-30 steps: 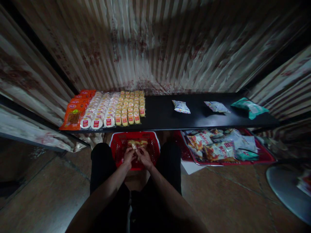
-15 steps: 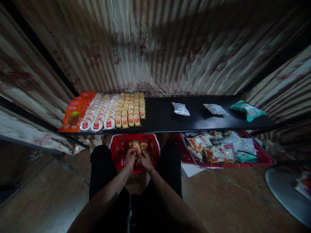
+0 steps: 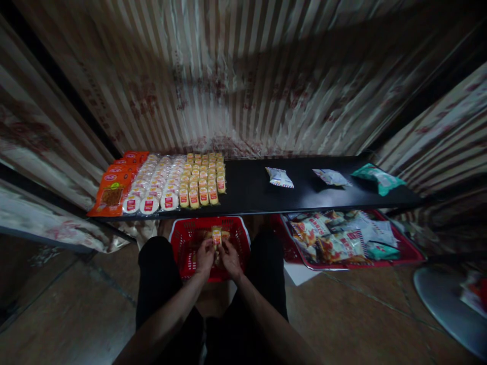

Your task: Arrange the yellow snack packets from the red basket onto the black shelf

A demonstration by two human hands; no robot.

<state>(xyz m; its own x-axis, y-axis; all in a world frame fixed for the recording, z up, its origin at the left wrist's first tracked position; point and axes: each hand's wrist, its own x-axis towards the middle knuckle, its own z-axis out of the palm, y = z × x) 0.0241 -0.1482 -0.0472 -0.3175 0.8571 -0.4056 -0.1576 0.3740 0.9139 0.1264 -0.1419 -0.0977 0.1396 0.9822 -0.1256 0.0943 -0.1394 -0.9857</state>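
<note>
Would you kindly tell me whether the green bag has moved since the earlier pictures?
No; against the black shelf, the green bag keeps its place near the right end. Only the view has shifted.

Yellow packets (image 3: 226, 234) in the red basket (image 3: 182, 248), partly behind the fingers (image 3: 206, 246).

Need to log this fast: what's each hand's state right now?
Left hand: closed, fingertips holding one side of a snack.
Right hand: closed, holding the same snack's other side.
</note>
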